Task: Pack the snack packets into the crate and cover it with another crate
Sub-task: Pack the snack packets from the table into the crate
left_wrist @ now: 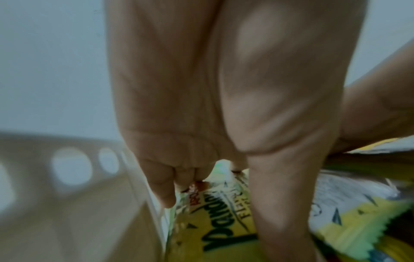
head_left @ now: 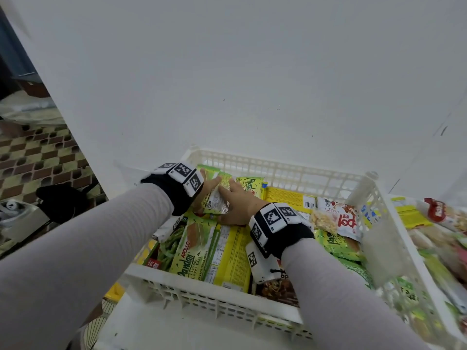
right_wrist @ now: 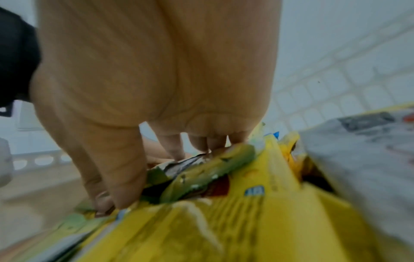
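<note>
Sleeved arms reach over crate (head_left: 252, 303); both hands pinch one pandan packet (head_left: 217, 198) near white wall (head_left: 252, 72).

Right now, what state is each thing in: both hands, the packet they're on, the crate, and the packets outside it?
left hand: grips the green packet from its left side.
right hand: fingers on the same packet, thumb at its lower edge.
green packet: tilted up, above the packed ones.
crate: uncovered, nearly full of packets.
loose packets: outside the crate, to its right.
</note>
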`<state>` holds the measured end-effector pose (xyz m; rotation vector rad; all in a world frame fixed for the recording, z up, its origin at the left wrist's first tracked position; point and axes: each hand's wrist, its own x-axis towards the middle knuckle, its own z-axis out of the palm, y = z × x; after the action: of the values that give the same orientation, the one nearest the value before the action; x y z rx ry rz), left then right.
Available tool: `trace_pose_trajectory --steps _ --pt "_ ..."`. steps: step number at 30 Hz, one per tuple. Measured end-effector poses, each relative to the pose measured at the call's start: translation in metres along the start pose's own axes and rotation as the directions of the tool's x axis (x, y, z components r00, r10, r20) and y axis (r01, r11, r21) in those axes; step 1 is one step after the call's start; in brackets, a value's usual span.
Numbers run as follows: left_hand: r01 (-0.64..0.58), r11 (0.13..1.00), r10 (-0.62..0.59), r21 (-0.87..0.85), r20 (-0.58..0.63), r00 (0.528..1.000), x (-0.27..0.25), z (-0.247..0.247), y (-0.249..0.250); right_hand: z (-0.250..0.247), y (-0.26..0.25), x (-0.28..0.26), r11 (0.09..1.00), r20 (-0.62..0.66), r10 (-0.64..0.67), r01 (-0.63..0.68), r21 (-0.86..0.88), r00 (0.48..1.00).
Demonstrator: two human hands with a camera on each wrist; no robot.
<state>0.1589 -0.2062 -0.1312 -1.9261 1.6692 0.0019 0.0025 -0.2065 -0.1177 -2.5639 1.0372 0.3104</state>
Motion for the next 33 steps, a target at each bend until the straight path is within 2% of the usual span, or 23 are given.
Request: trace_pose_trajectory --steps 5,7,9,11,13,14,15,17,18,19,21,22,24,29,33 --pt "-0.009 0.999 0.008 0.036 0.025 1.0 -0.006 -0.011 0.0 -0.006 0.005 -0.005 0.993 -0.05 -0.028 0.033 0.109 0.998" --pt "-0.024 0.999 0.022 0.034 0.049 0.999 -0.016 -0.024 0.001 -0.011 0.006 -0.009 0.972 -0.121 -0.037 0.064 0.226 0.992" --pt "-0.085 0.996 0.085 -0.008 0.068 0.994 -0.024 -0.044 0.003 -0.02 0.011 -0.014 0.915 -0.211 -0.028 0.11 0.388 0.977" --pt "-0.157 0.982 0.159 -0.101 0.012 0.987 -0.035 -0.068 0.006 -0.032 0.019 -0.021 0.856 -0.321 0.001 0.165 0.49 0.947" --pt "-0.182 0.927 0.145 -0.328 -0.134 0.98 -0.048 -0.087 0.009 -0.044 0.032 -0.031 0.768 -0.391 0.078 0.196 0.61 0.917" --pt "-0.209 0.86 0.121 -0.466 -0.212 0.97 -0.051 -0.094 0.013 -0.05 0.041 -0.038 0.712 -0.408 0.14 0.195 0.674 0.902" --pt "-0.246 0.752 0.1 -0.611 -0.263 0.96 -0.053 -0.098 0.019 -0.054 0.052 -0.044 0.667 -0.42 0.208 0.187 0.722 0.883" --pt "-0.292 0.433 0.119 -0.853 -0.267 0.956 -0.054 -0.104 0.042 -0.056 0.078 -0.058 0.627 -0.419 0.362 0.115 0.771 0.833" --pt "-0.289 0.282 0.142 -0.915 -0.258 0.956 -0.054 -0.106 0.056 -0.055 0.091 -0.065 0.626 -0.41 0.436 0.058 0.778 0.801" --pt "-0.275 0.165 0.162 -0.947 -0.249 0.955 -0.054 -0.107 0.07 -0.052 0.103 -0.072 0.627 -0.401 0.503 -0.004 0.779 0.766" --pt "-0.229 0.036 0.205 -0.973 -0.217 0.954 -0.047 -0.107 0.098 -0.043 0.12 -0.086 0.619 -0.372 0.609 -0.126 0.775 0.701" --pt "-0.205 0.018 0.221 -0.979 -0.196 0.955 -0.044 -0.108 0.11 -0.039 0.126 -0.091 0.62 -0.354 0.644 -0.191 0.761 0.679" --pt "-0.168 0.036 0.247 -0.985 -0.154 0.957 -0.037 -0.108 0.13 -0.031 0.134 -0.099 0.621 -0.304 0.693 -0.327 0.712 0.654" --pt "-0.157 0.131 0.314 -0.979 -0.109 0.943 -0.029 -0.11 0.161 -0.023 0.139 -0.111 0.613 -0.097 0.718 -0.559 0.559 0.689" --pt "-0.155 0.196 0.33 -0.968 -0.084 0.94 -0.024 -0.112 0.173 -0.012 0.146 -0.114 0.603 -0.023 0.662 -0.514 0.61 0.749"
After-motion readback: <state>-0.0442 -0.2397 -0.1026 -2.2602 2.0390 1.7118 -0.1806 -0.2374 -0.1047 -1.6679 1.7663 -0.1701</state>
